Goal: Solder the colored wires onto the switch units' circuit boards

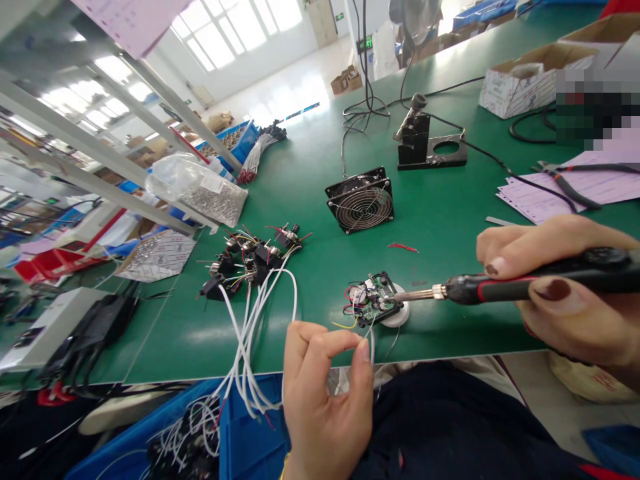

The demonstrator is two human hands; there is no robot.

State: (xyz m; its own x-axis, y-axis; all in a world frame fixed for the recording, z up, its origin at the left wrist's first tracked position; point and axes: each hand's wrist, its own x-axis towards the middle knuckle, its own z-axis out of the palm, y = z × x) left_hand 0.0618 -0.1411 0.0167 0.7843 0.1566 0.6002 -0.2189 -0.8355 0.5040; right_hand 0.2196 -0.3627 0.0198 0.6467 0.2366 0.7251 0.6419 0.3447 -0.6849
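Observation:
My right hand (575, 293) grips a black and red soldering iron (493, 289). The iron's metal tip touches a small green circuit board (377, 301) in a black frame with thin coloured wires. That board rests on a round white piece (399, 315) near the table's front edge. Just below it, my left hand (330, 393) pinches a thin strand of wire (369, 331) between thumb and forefinger. To the left lie several black assemblies (253, 257) with white cables (247, 340) hanging over the edge.
A small fan (361, 201) and a black iron stand (433, 143) stand on the green table (310, 173). Short red wires (404, 247) lie behind the board. Pliers (570, 183) rest on pink papers (540, 198) at right. A blue bin (255, 433) sits below the front edge.

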